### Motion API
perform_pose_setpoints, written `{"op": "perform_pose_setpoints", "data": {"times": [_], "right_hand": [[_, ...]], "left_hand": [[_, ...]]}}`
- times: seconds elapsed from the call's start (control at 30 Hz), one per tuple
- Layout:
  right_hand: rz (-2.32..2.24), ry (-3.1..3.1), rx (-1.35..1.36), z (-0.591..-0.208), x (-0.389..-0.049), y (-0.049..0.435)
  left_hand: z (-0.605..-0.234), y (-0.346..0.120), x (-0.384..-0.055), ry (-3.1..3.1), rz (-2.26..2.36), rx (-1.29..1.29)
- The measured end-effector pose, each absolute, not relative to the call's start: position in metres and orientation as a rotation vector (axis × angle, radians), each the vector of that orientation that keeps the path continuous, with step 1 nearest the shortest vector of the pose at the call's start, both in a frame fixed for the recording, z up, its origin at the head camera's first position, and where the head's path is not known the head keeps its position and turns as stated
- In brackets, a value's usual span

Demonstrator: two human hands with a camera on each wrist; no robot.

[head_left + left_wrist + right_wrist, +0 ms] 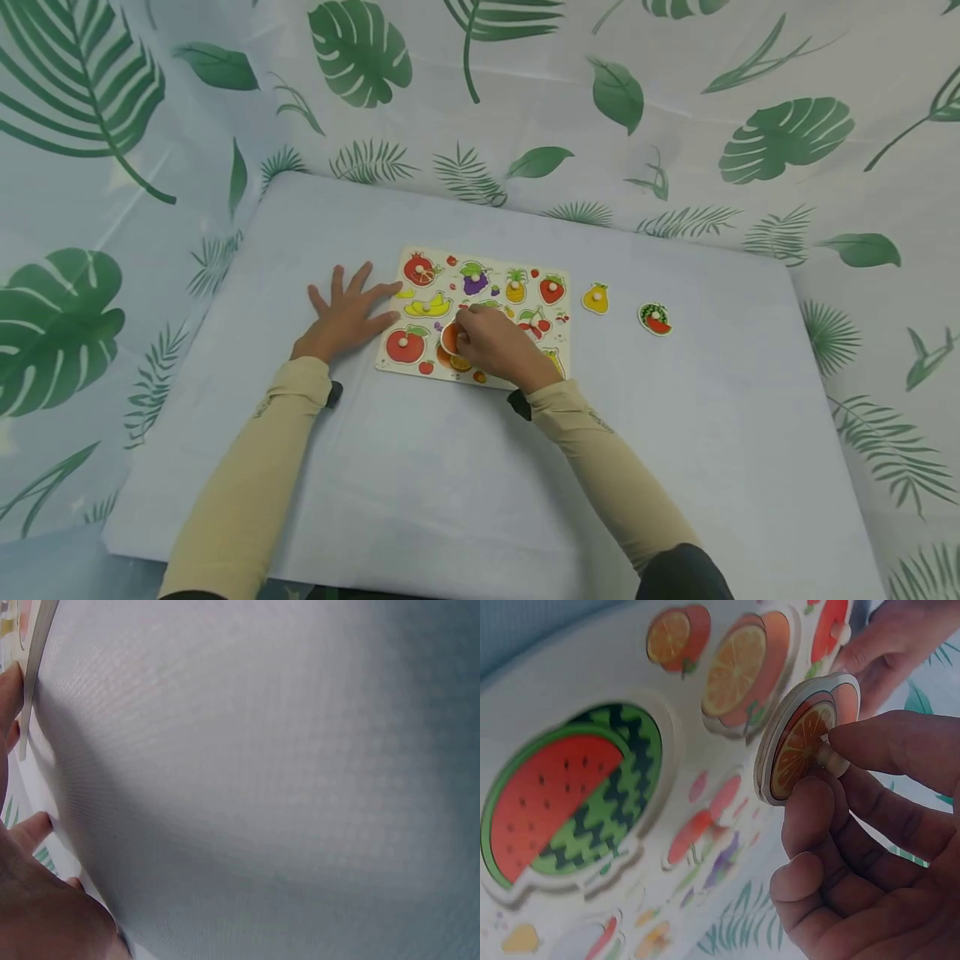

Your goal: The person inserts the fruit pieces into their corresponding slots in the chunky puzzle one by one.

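Note:
My right hand (495,343) pinches the small wooden knob of an orange puzzle piece (799,742) between thumb and fingers. In the right wrist view the piece is tilted, just off the board beside the orange-shaped recess (739,675). The fruit puzzle board (448,277) lies flat on the table under that hand. My left hand (345,318) is spread at the board's left side, with thumb and index finger touching its edge. A watermelon-shaped recess (577,799) shows in the board near the right hand.
A pear piece (596,298) and a watermelon piece (656,319) lie on the white table (675,450), right of the board. Apple (405,345), banana (428,307) and strawberry (552,289) pieces sit in the board. Leaf-patterned cloth (525,100) hangs behind the table.

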State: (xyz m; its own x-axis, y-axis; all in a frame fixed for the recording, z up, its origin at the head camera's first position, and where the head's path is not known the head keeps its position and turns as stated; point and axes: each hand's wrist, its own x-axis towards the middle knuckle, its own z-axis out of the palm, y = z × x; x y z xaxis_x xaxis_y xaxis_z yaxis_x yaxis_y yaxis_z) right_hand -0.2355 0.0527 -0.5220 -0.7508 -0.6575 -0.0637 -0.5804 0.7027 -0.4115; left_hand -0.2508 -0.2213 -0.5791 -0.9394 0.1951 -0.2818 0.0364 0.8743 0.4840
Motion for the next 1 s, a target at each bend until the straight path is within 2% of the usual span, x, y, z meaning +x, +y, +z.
{"op": "perform_pose_setpoints", "data": {"times": [1.0], "right_hand": [[-0.579,2.683,-1.052,-0.549,-0.228,0.047]], "left_hand": [[-0.578,-0.220,-0.251,2.726,0.684,0.162]]}}
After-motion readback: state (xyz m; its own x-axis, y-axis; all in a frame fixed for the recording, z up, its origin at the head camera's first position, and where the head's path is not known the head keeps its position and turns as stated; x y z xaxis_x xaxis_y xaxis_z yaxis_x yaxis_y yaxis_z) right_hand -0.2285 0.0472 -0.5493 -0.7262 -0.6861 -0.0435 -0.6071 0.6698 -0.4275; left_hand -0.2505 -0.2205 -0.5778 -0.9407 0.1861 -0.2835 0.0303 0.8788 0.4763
